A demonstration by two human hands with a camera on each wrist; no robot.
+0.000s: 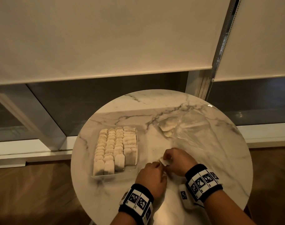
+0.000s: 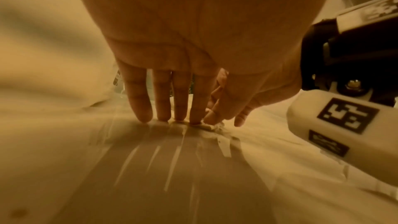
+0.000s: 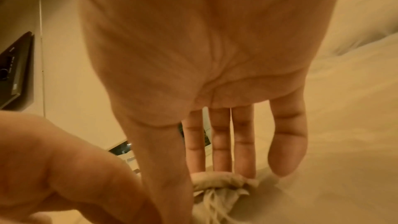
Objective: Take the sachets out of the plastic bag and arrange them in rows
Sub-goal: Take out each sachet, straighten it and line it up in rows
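A crumpled pale sachet (image 1: 165, 161) lies at the front middle of the round marble table (image 1: 154, 108), held between both hands. My left hand (image 1: 159, 165) pinches its near end with index finger and thumb; its other fingers (image 2: 163, 108) reach straight down to the tabletop. My right hand (image 1: 168, 158) grips the far end, thumb against fingers (image 3: 219, 151), and the sachet (image 3: 221, 186) shows loose strings. The clear plastic bag (image 1: 195, 127) lies flat at the right, with a few sachets (image 1: 167, 129) inside. Rows of sachets (image 1: 115, 148) fill a white tray (image 1: 106, 176) on the left.
The table's edge curves close on all sides, with wooden floor below. A window frame and lowered blinds (image 1: 106, 38) stand behind the table. The right wrist's camera housing (image 2: 344, 120) hangs just right of my left hand.
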